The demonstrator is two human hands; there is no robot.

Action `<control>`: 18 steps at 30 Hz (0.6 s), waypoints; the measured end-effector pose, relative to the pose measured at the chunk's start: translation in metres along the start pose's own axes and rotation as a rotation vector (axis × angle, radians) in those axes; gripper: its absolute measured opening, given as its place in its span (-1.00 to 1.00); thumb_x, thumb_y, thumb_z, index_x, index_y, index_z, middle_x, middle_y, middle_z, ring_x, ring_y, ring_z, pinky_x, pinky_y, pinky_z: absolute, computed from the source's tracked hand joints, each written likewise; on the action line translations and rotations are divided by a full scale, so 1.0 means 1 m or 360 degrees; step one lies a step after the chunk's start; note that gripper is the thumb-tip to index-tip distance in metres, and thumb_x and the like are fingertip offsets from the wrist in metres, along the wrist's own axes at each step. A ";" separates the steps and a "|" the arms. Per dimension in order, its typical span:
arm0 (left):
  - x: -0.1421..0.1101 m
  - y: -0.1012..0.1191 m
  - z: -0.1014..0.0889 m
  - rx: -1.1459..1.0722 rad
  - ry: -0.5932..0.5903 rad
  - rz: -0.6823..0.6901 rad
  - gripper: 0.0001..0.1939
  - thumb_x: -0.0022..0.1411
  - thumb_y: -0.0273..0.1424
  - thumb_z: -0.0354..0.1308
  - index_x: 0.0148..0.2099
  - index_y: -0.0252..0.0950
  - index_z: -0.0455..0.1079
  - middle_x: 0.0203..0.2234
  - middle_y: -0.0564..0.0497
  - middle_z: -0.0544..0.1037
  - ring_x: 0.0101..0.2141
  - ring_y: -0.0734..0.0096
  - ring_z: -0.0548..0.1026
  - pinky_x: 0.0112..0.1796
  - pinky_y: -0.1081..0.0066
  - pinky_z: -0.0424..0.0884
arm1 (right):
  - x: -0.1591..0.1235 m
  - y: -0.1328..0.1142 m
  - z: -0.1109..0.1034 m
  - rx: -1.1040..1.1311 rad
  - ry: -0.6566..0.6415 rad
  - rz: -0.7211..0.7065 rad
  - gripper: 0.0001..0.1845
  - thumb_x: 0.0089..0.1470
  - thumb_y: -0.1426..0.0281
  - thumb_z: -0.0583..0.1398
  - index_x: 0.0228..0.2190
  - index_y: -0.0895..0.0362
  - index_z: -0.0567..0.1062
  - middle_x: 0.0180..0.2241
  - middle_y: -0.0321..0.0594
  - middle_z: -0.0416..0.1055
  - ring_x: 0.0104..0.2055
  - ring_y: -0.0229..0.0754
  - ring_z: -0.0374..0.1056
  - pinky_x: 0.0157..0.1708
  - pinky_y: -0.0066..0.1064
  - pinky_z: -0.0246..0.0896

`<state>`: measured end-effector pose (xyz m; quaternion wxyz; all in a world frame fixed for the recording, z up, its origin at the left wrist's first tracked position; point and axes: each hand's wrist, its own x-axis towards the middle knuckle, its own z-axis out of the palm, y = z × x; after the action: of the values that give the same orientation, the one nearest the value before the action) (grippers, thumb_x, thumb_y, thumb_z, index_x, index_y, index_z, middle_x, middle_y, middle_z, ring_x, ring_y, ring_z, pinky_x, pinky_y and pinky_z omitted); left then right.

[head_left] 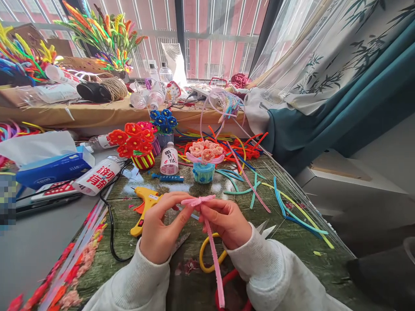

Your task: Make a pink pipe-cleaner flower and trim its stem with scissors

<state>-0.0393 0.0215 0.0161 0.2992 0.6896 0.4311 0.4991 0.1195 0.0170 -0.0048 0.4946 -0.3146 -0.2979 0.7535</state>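
Observation:
My left hand (161, 224) and my right hand (227, 221) meet at the middle of the view, both pinched on a pink pipe cleaner (212, 248). Its top end is folded into small loops just above my fingertips, and its long tail hangs down between my wrists. A yellow glue gun (145, 207) lies just left of my left hand. Scissors (267, 229) poke out behind my right wrist, and a yellow pipe cleaner loop (207, 259) lies under my hands.
Small pipe-cleaner flower pots stand further back: red (134, 142), blue (164, 123) and pink in a blue pot (205, 160). Loose pipe cleaners (253, 181) spread to the right. A small bottle (169, 160), a tissue pack (48, 166) and a black cable (112, 224) lie left.

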 end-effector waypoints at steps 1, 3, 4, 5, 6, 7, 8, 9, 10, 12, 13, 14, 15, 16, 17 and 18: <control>0.000 0.000 0.001 0.0002 0.0016 0.0039 -0.89 0.12 -0.43 0.23 -0.26 -0.24 0.55 -0.34 -0.02 0.61 -0.27 0.28 0.52 -0.23 0.36 0.41 | -0.001 0.001 0.001 0.0042 0.0000 0.0024 -0.65 -0.33 0.23 0.48 -0.45 0.18 0.65 -0.61 -0.29 0.50 -0.60 -0.35 0.37 -0.60 -0.57 0.34; 0.000 -0.001 0.003 -0.0020 0.0022 0.0101 -0.87 0.12 -0.46 0.23 -0.24 -0.22 0.54 -0.33 -0.01 0.60 -0.26 0.30 0.52 -0.21 0.36 0.41 | -0.003 0.003 0.005 0.0134 -0.0001 0.0075 -0.64 -0.35 0.22 0.49 -0.47 0.19 0.65 -0.64 -0.31 0.48 -0.64 -0.41 0.33 -0.62 -0.62 0.32; -0.001 -0.001 0.004 -0.0034 0.0020 0.0124 -0.86 0.13 -0.48 0.22 -0.24 -0.22 0.54 -0.33 0.00 0.60 -0.26 0.30 0.52 -0.21 0.36 0.41 | -0.004 0.004 0.007 0.0176 -0.0009 0.0100 -0.63 -0.35 0.21 0.49 -0.48 0.19 0.64 -0.64 -0.31 0.47 -0.65 -0.42 0.32 -0.63 -0.63 0.31; -0.001 -0.001 0.004 -0.0040 0.0014 0.0152 -0.85 0.13 -0.49 0.21 -0.23 -0.21 0.54 -0.33 0.00 0.60 -0.26 0.30 0.52 -0.21 0.35 0.42 | -0.004 0.006 0.009 0.0213 -0.0020 0.0117 -0.63 -0.35 0.21 0.49 -0.50 0.20 0.64 -0.65 -0.31 0.46 -0.65 -0.43 0.32 -0.63 -0.64 0.30; -0.002 -0.001 0.005 -0.0029 0.0012 0.0183 -0.83 0.14 -0.51 0.20 -0.22 -0.20 0.54 -0.33 0.01 0.59 -0.26 0.31 0.52 -0.21 0.35 0.42 | -0.005 0.007 0.010 0.0244 -0.0030 0.0122 -0.63 -0.35 0.21 0.49 -0.51 0.21 0.63 -0.65 -0.31 0.45 -0.65 -0.43 0.31 -0.63 -0.64 0.30; -0.003 0.000 0.005 0.0000 0.0021 0.0221 -0.82 0.14 -0.52 0.20 -0.22 -0.19 0.54 -0.33 0.02 0.59 -0.26 0.32 0.51 -0.21 0.35 0.41 | -0.005 0.008 0.011 0.0269 -0.0040 0.0118 -0.63 -0.36 0.21 0.49 -0.52 0.21 0.62 -0.65 -0.31 0.45 -0.66 -0.43 0.31 -0.64 -0.64 0.30; -0.003 0.000 0.005 0.0043 0.0036 0.0262 -0.81 0.14 -0.54 0.20 -0.22 -0.18 0.54 -0.33 0.03 0.59 -0.27 0.33 0.51 -0.21 0.36 0.40 | -0.006 0.009 0.012 0.0283 -0.0053 0.0108 -0.63 -0.35 0.21 0.49 -0.52 0.21 0.62 -0.66 -0.31 0.44 -0.67 -0.43 0.29 -0.64 -0.63 0.29; -0.004 0.001 0.005 0.0090 0.0053 0.0304 -0.80 0.13 -0.55 0.20 -0.22 -0.17 0.54 -0.33 0.03 0.59 -0.28 0.34 0.51 -0.22 0.36 0.40 | -0.006 0.009 0.012 0.0285 -0.0066 0.0089 -0.64 -0.35 0.21 0.49 -0.53 0.21 0.61 -0.66 -0.32 0.43 -0.68 -0.43 0.28 -0.66 -0.63 0.28; -0.005 0.002 0.005 0.0135 0.0068 0.0341 -0.79 0.13 -0.55 0.21 -0.22 -0.16 0.54 -0.33 0.04 0.58 -0.28 0.34 0.50 -0.22 0.36 0.39 | -0.005 0.009 0.012 0.0271 -0.0085 0.0060 -0.64 -0.35 0.21 0.49 -0.54 0.20 0.61 -0.66 -0.33 0.43 -0.69 -0.43 0.27 -0.67 -0.63 0.26; -0.006 0.003 0.004 0.0189 0.0087 0.0411 -0.79 0.14 -0.55 0.22 -0.21 -0.16 0.54 -0.33 0.04 0.58 -0.29 0.34 0.49 -0.24 0.36 0.39 | -0.005 0.008 0.011 0.0186 -0.0126 -0.0026 -0.65 -0.34 0.20 0.48 -0.54 0.19 0.60 -0.66 -0.33 0.43 -0.69 -0.41 0.27 -0.67 -0.60 0.24; -0.005 0.004 0.003 0.0207 0.0092 0.0444 -0.79 0.14 -0.55 0.22 -0.20 -0.15 0.54 -0.33 0.03 0.57 -0.29 0.34 0.49 -0.24 0.36 0.39 | -0.004 0.007 0.010 0.0118 -0.0142 -0.0088 -0.66 -0.32 0.19 0.47 -0.53 0.18 0.60 -0.64 -0.32 0.44 -0.66 -0.38 0.28 -0.66 -0.58 0.25; -0.005 0.004 0.002 0.0241 0.0102 0.0484 -0.79 0.15 -0.54 0.21 -0.19 -0.15 0.53 -0.32 0.03 0.57 -0.29 0.34 0.49 -0.25 0.35 0.39 | -0.004 0.006 0.009 0.0042 -0.0145 -0.0168 -0.66 -0.30 0.18 0.46 -0.52 0.17 0.61 -0.61 -0.31 0.45 -0.62 -0.36 0.31 -0.62 -0.56 0.26; -0.005 0.004 0.001 0.0299 0.0123 0.0524 -0.78 0.15 -0.53 0.21 -0.18 -0.15 0.53 -0.30 0.03 0.56 -0.28 0.34 0.48 -0.24 0.35 0.38 | -0.003 0.004 0.008 -0.0040 -0.0140 -0.0254 -0.67 -0.27 0.18 0.45 -0.51 0.17 0.61 -0.57 -0.29 0.46 -0.57 -0.33 0.33 -0.56 -0.53 0.29; -0.004 0.005 0.000 0.0376 0.0154 0.0564 -0.77 0.15 -0.53 0.22 -0.15 -0.15 0.52 -0.28 0.02 0.55 -0.27 0.33 0.48 -0.23 0.34 0.38 | -0.003 0.003 0.007 -0.0121 -0.0131 -0.0333 -0.68 -0.24 0.18 0.44 -0.49 0.16 0.62 -0.54 -0.28 0.47 -0.53 -0.31 0.34 -0.49 -0.50 0.31; -0.003 0.005 -0.001 0.0463 0.0199 0.0606 -0.75 0.15 -0.52 0.22 -0.11 -0.16 0.50 -0.25 0.00 0.54 -0.25 0.32 0.48 -0.21 0.33 0.38 | -0.003 0.001 0.006 -0.0189 -0.0120 -0.0402 -0.70 -0.21 0.19 0.43 -0.48 0.16 0.62 -0.52 -0.27 0.48 -0.48 -0.29 0.35 -0.42 -0.47 0.33; -0.003 0.006 -0.002 0.0552 0.0243 0.0651 -0.72 0.15 -0.52 0.24 -0.08 -0.18 0.49 -0.22 -0.01 0.53 -0.23 0.32 0.47 -0.20 0.32 0.37 | -0.002 0.000 0.005 -0.0235 -0.0114 -0.0456 -0.71 -0.19 0.20 0.42 -0.46 0.15 0.63 -0.51 -0.27 0.48 -0.45 -0.28 0.35 -0.36 -0.45 0.32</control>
<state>-0.0397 0.0167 0.0204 0.0364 0.7636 0.3831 0.5185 0.1161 0.0141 -0.0010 0.5616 -0.2774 -0.4118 0.6618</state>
